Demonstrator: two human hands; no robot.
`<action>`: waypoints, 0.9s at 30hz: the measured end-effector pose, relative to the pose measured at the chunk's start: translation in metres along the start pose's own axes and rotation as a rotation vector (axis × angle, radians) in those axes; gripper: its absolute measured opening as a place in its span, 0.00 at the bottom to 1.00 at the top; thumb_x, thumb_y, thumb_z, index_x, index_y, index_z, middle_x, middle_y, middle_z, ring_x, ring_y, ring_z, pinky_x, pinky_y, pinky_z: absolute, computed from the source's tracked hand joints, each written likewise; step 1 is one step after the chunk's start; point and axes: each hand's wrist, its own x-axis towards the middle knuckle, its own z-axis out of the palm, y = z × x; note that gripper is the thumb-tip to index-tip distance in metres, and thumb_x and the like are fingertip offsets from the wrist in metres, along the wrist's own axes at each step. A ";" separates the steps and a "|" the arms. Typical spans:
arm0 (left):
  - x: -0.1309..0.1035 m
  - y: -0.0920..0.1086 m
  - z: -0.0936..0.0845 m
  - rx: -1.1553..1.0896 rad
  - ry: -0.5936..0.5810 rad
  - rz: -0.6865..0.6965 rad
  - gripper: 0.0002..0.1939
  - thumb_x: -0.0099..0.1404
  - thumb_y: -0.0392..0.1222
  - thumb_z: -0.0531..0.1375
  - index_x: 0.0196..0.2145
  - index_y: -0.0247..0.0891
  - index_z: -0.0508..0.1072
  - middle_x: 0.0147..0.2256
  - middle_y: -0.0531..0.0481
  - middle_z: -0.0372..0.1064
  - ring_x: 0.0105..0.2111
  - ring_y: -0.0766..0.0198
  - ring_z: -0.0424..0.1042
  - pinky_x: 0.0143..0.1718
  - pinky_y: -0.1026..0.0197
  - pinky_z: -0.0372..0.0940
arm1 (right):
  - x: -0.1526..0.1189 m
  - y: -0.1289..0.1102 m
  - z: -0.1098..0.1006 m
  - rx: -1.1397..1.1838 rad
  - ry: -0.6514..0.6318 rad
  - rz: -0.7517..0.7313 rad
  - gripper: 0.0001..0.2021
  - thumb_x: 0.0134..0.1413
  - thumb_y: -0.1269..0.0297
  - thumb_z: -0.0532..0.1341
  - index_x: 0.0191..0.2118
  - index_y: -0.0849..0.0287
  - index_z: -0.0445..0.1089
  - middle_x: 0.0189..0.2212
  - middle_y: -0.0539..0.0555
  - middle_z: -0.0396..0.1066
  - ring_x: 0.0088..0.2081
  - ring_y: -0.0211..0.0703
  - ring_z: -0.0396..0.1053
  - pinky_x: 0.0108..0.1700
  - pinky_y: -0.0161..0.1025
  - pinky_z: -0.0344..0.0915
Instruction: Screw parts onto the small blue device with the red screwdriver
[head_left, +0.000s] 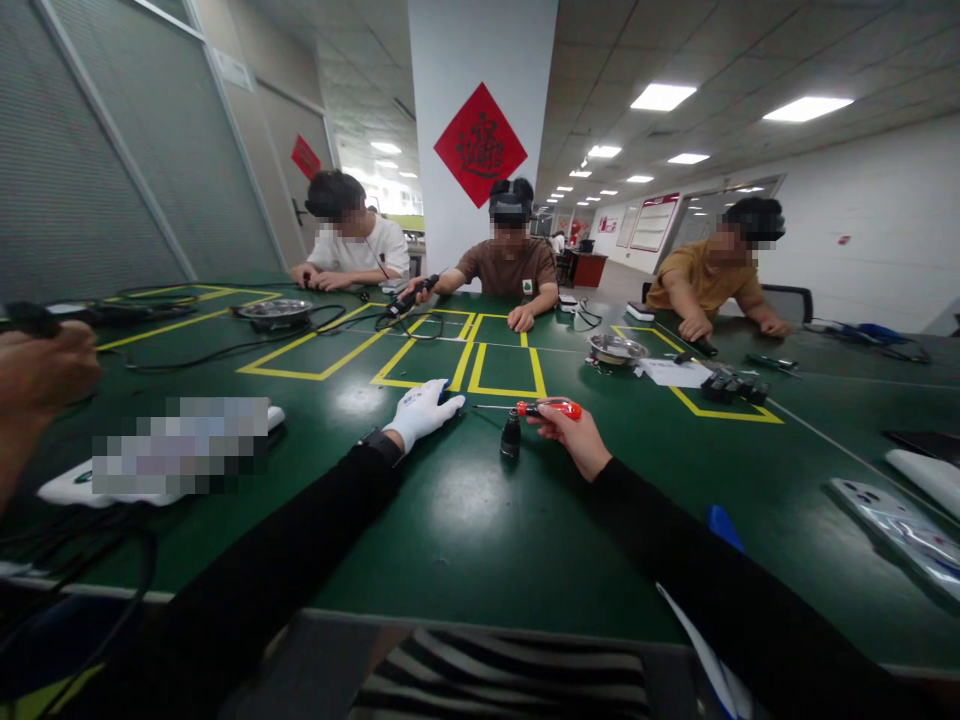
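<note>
Screwdriver (pixel 529 408): probably light, rigid, smooth; best gripped by the red handle (pixel 573 410). Held there in closed right fingers (pixel 547 424); gloved left fingers (pixel 450 404) part-spread, apparently empty.

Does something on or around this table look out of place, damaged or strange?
One mismatch: the left hand wears a white glove, while the right hand, holding a red-and-black screwdriver, is bare. I see no clear damage.

The screwdriver (pixel 529 409) is red with some black. Left of it, the gloved left hand (pixel 424 412) is white and blue; beyond the screwdriver, yellow rectangles (pixel 538 370) mark the green table (pixel 465 560).
</note>
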 end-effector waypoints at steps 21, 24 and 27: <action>-0.005 0.006 -0.004 0.059 -0.011 0.016 0.37 0.59 0.66 0.48 0.58 0.38 0.59 0.59 0.40 0.58 0.58 0.49 0.59 0.57 0.51 0.54 | 0.000 -0.005 0.001 0.011 0.016 0.027 0.16 0.44 0.57 0.66 0.39 0.61 0.72 0.27 0.53 0.76 0.24 0.35 0.69 0.29 0.33 0.65; -0.006 0.007 -0.005 0.062 -0.001 0.017 0.36 0.60 0.64 0.49 0.58 0.37 0.60 0.58 0.40 0.59 0.57 0.49 0.60 0.57 0.52 0.54 | 0.002 -0.002 -0.002 0.029 0.033 0.049 0.17 0.45 0.56 0.65 0.39 0.62 0.72 0.28 0.55 0.77 0.24 0.35 0.69 0.29 0.33 0.65; -0.006 0.007 -0.005 0.052 0.004 0.027 0.36 0.60 0.63 0.49 0.58 0.37 0.60 0.58 0.40 0.60 0.57 0.49 0.60 0.57 0.52 0.55 | 0.003 -0.002 -0.003 0.055 0.059 0.070 0.17 0.46 0.56 0.65 0.39 0.63 0.72 0.29 0.57 0.77 0.24 0.35 0.69 0.28 0.33 0.65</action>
